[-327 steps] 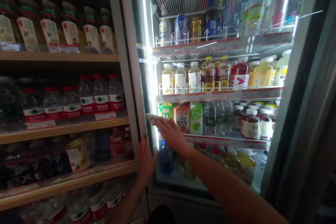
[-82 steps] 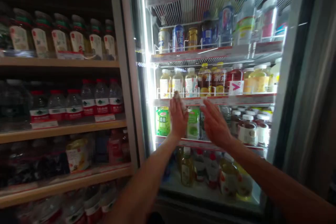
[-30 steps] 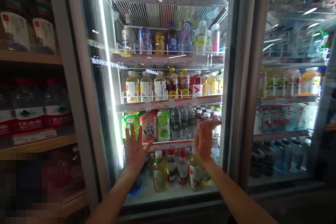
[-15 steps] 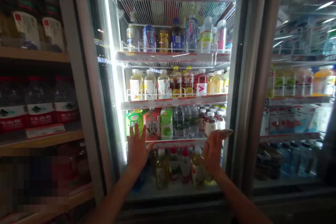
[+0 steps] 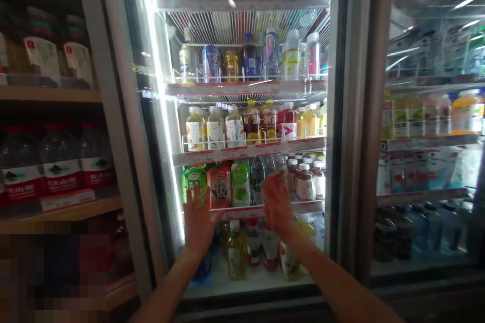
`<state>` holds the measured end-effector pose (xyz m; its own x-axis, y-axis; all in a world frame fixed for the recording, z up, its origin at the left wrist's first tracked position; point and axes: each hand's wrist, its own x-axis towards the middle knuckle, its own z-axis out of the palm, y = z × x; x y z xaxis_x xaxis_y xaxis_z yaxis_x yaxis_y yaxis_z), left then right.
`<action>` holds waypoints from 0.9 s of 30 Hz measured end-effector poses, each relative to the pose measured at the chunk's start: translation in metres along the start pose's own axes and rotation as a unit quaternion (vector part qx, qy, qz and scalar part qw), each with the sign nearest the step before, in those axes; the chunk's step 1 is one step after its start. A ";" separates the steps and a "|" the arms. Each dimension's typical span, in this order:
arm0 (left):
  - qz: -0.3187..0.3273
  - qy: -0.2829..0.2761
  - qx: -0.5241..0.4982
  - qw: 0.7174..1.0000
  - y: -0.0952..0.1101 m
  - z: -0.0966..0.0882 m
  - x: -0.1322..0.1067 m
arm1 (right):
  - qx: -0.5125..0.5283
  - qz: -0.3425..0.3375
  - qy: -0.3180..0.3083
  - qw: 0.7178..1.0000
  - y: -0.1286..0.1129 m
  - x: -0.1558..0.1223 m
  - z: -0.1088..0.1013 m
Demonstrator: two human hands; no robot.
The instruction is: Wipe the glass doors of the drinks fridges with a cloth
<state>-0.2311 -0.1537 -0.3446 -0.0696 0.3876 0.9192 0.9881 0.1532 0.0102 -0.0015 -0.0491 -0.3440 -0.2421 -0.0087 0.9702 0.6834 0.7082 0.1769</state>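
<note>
Fingers spread, my left hand lies flat at the glass door of a lit drinks fridge, and it holds nothing. In front of it, behind the glass, are a green drink pack and a red drink pack. My right hand is blurred by motion near the middle of the same door. Its fingers look closed around something thin and pale at the top of the hand, too smeared to name. Behind that hand, clear water bottles and small white-capped bottles stand on the shelf.
Left of the door frame, an open shelf holds red-labelled water bottles. A metal upright divides this door from another fridge section with orange drink bottles on the right. More bottles stand at the fridge bottom.
My right hand has swept left across the glass, from the door's right edge to near its middle. The left hand keeps its place with fingers spread. The view has shifted slightly.
</note>
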 end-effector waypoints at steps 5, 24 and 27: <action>-0.004 -0.005 0.001 1.000 -0.003 -0.001 -0.001 | 0.000 -0.119 -0.084 0.989 0.006 0.007 -0.001; -0.032 0.000 0.008 0.999 0.015 -0.028 0.076 | -0.042 0.103 0.160 0.981 0.087 0.085 -0.022; -0.036 -0.016 0.025 0.999 0.035 -0.024 0.092 | 0.001 -0.051 0.020 0.998 0.058 0.090 -0.011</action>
<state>-0.1992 -0.1346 -0.2498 -0.1462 0.4022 0.9038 0.9724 0.2265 0.0565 0.0239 -0.0170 -0.2450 -0.2833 -0.1087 0.9528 0.6557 0.7031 0.2752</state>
